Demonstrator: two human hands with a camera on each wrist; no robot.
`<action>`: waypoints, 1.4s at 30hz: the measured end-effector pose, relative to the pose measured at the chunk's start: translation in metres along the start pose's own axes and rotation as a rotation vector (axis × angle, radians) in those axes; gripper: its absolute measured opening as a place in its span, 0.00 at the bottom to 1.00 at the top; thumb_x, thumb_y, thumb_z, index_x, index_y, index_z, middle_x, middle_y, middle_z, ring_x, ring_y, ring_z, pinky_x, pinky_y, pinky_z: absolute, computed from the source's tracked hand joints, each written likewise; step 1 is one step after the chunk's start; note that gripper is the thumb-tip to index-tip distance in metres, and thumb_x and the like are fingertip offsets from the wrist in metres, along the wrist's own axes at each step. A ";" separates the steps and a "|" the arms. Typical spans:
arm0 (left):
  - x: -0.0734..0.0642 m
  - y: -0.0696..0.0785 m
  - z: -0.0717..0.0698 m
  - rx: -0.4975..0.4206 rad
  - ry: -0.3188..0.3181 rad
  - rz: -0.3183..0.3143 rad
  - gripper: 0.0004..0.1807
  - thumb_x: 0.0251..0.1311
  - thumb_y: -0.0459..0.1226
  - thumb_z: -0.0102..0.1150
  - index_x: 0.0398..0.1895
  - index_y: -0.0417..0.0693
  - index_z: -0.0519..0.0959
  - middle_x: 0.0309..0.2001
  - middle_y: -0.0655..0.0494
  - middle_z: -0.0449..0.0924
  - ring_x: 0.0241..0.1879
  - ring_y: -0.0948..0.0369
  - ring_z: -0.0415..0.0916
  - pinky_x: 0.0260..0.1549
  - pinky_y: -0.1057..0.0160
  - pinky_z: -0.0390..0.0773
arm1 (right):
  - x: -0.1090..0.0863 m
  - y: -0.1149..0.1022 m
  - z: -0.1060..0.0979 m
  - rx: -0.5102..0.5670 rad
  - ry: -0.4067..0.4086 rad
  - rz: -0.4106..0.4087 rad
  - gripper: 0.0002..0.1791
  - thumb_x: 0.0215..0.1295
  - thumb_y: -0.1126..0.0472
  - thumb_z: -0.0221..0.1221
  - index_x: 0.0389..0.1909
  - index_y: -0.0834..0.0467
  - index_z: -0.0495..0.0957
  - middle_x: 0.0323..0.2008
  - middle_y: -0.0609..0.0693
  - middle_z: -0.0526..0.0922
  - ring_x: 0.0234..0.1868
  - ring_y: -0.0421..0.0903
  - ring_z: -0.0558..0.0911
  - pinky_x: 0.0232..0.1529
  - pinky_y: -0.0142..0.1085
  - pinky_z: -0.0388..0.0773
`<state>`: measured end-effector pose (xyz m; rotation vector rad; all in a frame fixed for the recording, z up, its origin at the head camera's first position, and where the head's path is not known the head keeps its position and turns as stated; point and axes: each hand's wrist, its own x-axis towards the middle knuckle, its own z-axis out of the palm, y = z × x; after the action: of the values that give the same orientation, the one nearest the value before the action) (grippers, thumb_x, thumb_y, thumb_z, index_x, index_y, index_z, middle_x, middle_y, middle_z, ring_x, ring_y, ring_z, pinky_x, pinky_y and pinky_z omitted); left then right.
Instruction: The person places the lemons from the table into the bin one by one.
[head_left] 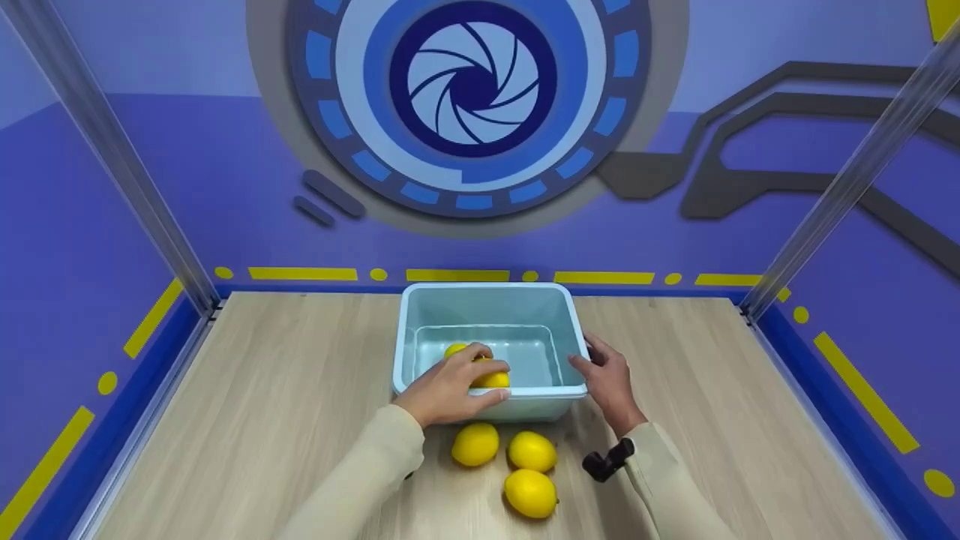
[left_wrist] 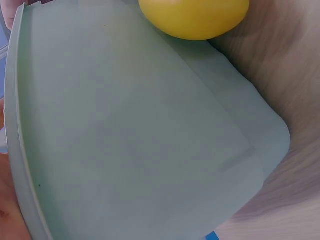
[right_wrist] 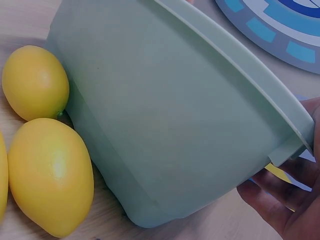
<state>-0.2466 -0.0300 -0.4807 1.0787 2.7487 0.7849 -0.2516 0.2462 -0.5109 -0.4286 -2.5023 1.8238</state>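
Note:
A pale blue-green plastic bin (head_left: 480, 409) stands on the wooden table. My left hand (head_left: 450, 386) reaches over its near rim, with thumb and fingers curled round a yellow lemon (head_left: 493, 379) just inside the near wall. Beyond those fingers, a second lemon (head_left: 454, 349) shows partly inside the bin. In the left wrist view the bin's outer wall (left_wrist: 135, 125) hides most of that hand. At the bin's right side, my right hand (head_left: 611, 379) grips the rim, thumb on top and fingers beneath it, as the right wrist view also shows at the rim (right_wrist: 250, 80).
Three lemons lie on the table in front of the bin: one on the left (head_left: 475, 444), one on the right (head_left: 532, 451) and one nearer me (head_left: 531, 493). Behind the bin rises a blue patterned wall (head_left: 225, 187), with side panels and metal posts at both corners.

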 end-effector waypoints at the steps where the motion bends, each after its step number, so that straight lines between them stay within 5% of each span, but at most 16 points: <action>1: 0.000 0.000 0.000 0.003 -0.003 0.000 0.25 0.63 0.64 0.46 0.61 0.73 0.73 0.61 0.60 0.68 0.54 0.59 0.71 0.54 0.55 0.76 | 0.000 0.000 0.000 0.003 0.001 -0.002 0.31 0.69 0.61 0.55 0.72 0.53 0.60 0.70 0.59 0.65 0.70 0.56 0.67 0.69 0.50 0.65; 17: 0.000 0.000 0.003 0.067 -0.066 -0.029 0.29 0.56 0.62 0.59 0.63 0.75 0.71 0.64 0.58 0.67 0.54 0.58 0.72 0.55 0.54 0.77 | -0.002 0.002 0.000 0.000 -0.003 0.009 0.32 0.69 0.59 0.55 0.73 0.54 0.59 0.71 0.59 0.64 0.70 0.57 0.66 0.69 0.50 0.64; 26: 0.001 -0.001 0.005 0.140 -0.097 -0.031 0.29 0.58 0.49 0.65 0.64 0.74 0.70 0.63 0.57 0.68 0.53 0.58 0.72 0.54 0.56 0.78 | -0.002 0.002 0.001 0.001 -0.012 0.027 0.32 0.69 0.59 0.55 0.72 0.51 0.60 0.71 0.56 0.64 0.70 0.55 0.66 0.69 0.49 0.64; 32: 0.004 -0.001 0.004 0.184 -0.071 0.016 0.28 0.58 0.41 0.65 0.63 0.69 0.72 0.60 0.55 0.70 0.51 0.57 0.74 0.52 0.57 0.80 | -0.001 0.001 0.000 0.018 0.014 -0.023 0.31 0.67 0.62 0.56 0.71 0.55 0.63 0.68 0.59 0.68 0.67 0.56 0.70 0.67 0.49 0.67; 42: 0.004 -0.001 0.005 0.222 -0.099 0.036 0.28 0.61 0.42 0.63 0.65 0.71 0.71 0.60 0.56 0.71 0.51 0.58 0.75 0.53 0.59 0.80 | -0.002 0.000 0.000 0.011 -0.001 0.013 0.30 0.69 0.60 0.55 0.71 0.52 0.62 0.70 0.56 0.65 0.70 0.55 0.67 0.69 0.49 0.65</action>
<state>-0.2493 -0.0257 -0.4846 1.1728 2.7887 0.4235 -0.2501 0.2454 -0.5108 -0.4445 -2.4954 1.8413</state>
